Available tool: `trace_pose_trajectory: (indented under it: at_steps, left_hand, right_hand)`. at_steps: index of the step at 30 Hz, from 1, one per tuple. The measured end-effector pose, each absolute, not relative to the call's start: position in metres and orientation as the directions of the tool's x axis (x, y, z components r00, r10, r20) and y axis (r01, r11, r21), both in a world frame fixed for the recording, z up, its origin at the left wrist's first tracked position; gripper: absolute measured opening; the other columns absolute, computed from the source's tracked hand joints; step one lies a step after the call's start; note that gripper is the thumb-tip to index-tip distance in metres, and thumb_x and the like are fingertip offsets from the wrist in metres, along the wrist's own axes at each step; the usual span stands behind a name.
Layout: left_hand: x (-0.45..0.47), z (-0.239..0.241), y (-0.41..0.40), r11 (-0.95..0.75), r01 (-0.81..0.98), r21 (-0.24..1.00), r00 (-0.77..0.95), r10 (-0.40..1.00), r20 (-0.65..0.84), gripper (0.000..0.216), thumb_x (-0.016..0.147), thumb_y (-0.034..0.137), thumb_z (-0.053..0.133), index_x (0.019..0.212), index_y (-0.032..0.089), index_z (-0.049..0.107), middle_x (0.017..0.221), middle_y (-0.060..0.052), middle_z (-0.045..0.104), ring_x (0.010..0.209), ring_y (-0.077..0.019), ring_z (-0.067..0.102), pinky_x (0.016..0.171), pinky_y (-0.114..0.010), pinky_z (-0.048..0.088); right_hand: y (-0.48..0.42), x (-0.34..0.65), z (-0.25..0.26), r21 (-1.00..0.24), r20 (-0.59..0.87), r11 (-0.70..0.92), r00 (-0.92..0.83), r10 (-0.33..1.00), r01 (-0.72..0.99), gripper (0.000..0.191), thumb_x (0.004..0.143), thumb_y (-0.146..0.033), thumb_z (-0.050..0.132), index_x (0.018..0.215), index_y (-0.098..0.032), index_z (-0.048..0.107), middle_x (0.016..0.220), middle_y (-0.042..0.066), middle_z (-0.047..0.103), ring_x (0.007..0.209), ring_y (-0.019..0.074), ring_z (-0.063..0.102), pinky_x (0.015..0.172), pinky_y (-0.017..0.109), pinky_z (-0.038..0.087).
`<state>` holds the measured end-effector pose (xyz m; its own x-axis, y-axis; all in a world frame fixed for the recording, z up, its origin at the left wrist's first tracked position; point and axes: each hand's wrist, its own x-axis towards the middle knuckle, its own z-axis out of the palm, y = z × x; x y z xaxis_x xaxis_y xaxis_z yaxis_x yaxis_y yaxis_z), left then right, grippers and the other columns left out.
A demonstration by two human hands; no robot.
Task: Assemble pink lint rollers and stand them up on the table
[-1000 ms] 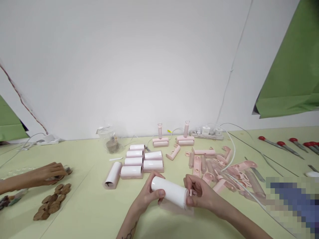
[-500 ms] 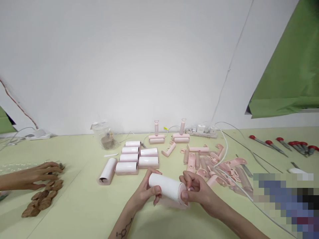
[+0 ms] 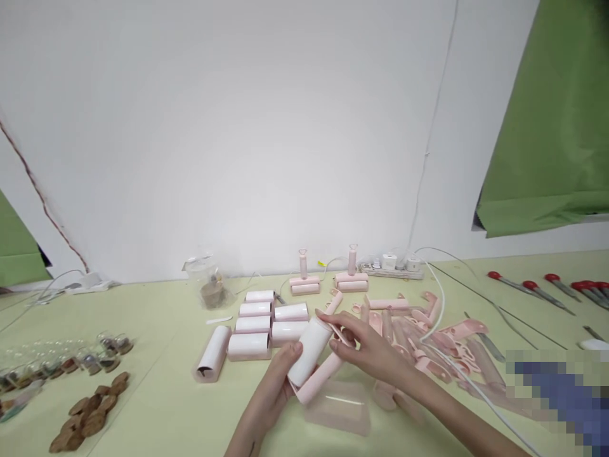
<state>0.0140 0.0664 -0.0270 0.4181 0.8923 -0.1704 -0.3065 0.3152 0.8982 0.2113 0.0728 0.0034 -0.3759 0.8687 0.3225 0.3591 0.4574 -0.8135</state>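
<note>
My left hand (image 3: 275,379) is closed around a lint roller, its thumb pressing on the white paper roll (image 3: 310,352). A pink plastic frame (image 3: 320,381) runs along the roll's right side. With fingers bent, my right hand (image 3: 364,343) grips the upper end of this frame. The roller is tilted, its upper end leaning right. Below it on the table lies a clear pinkish cover (image 3: 337,412). To the left, several white rolls in clear covers (image 3: 248,346) lie in rows, with one more roll (image 3: 213,352) set at an angle.
Pink handles and frame parts (image 3: 428,343) are heaped on the right beneath a white cable (image 3: 442,298). Two lint rollers with handles (image 3: 304,284) stand near the wall. Red-handled tools (image 3: 533,289) lie far right. Brown wooden pieces (image 3: 92,416) and small glass domes (image 3: 90,362) are at left.
The roll has turned steeper, with the pink frame now along it. The clear cover now lies on the table. Another person's hand has left the wooden pieces at left. The view shifted slightly.
</note>
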Motion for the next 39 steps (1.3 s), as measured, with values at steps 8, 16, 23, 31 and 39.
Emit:
trace_pose_trajectory:
  at_steps: [8, 16, 23, 31, 39]
  left_hand:
    - [-0.003, -0.004, 0.069, 0.415, -0.225, 0.881, 0.682, 0.713, -0.161, 0.055, 0.067, 0.030, 0.062, 0.116, 0.016, 0.042, 0.089, -0.009, 0.061, 0.079, -0.0209, 0.059, 0.072, -0.034, 0.046]
    - [0.003, 0.008, 0.052, 0.304, 0.139, 0.942, 0.624, 0.712, -0.322, 0.036, 0.051, 0.017, 0.073, 0.083, 0.016, 0.057, 0.071, 0.000, 0.056, 0.065, -0.0126, 0.054, 0.061, -0.024, 0.044]
    - [0.014, 0.008, 0.065, 0.048, 0.500, 0.865, 0.618, 0.680, -0.395, 0.031, 0.039, 0.023, 0.076, 0.064, 0.016, 0.060, 0.068, 0.004, 0.055, 0.063, -0.0108, 0.047, 0.056, -0.021, 0.036]
    - [0.007, 0.052, 0.067, -0.189, 0.750, 0.634, 0.571, 0.670, -0.474, 0.026, 0.044, 0.033, 0.072, 0.062, 0.017, 0.060, 0.060, 0.005, 0.051, 0.055, -0.0101, 0.044, 0.046, -0.019, 0.032]
    - [0.004, 0.070, 0.063, -0.344, 0.679, 0.649, 0.688, 0.607, -0.398, 0.021, 0.049, 0.027, 0.068, 0.060, 0.017, 0.054, 0.061, 0.006, 0.048, 0.056, -0.0089, 0.044, 0.043, -0.017, 0.030]
  right_hand:
    - [0.082, 0.181, -0.009, -0.925, 0.222, 0.359, -0.594, 0.773, 0.121, 0.038, 0.084, -0.042, 0.046, 0.111, -0.017, 0.056, 0.098, 0.007, 0.053, 0.062, 0.0117, 0.050, 0.052, 0.021, 0.043]
    - [0.061, 0.179, 0.024, -0.607, 0.125, 0.644, -0.743, 0.657, 0.467, 0.038, 0.070, -0.015, 0.053, 0.107, -0.023, 0.055, 0.090, 0.000, 0.058, 0.079, 0.0150, 0.053, 0.069, 0.021, 0.039]
    - [0.054, 0.169, 0.037, -0.112, -0.039, 0.767, -0.774, 0.632, 0.632, 0.026, 0.061, -0.030, 0.062, 0.081, -0.013, 0.056, 0.069, 0.005, 0.058, 0.055, 0.0173, 0.051, 0.043, 0.020, 0.020]
    - [0.054, 0.173, 0.034, -0.272, 0.105, 0.797, -0.807, 0.582, 0.539, 0.009, 0.069, -0.015, 0.046, 0.078, -0.014, 0.051, 0.070, 0.003, 0.057, 0.060, 0.0141, 0.053, 0.048, 0.019, 0.026]
    - [0.045, 0.170, 0.050, -0.373, 0.141, 0.765, -0.783, 0.607, 0.526, 0.010, 0.067, -0.015, 0.049, 0.076, -0.014, 0.045, 0.065, 0.000, 0.052, 0.053, 0.0101, 0.045, 0.044, 0.016, 0.023]
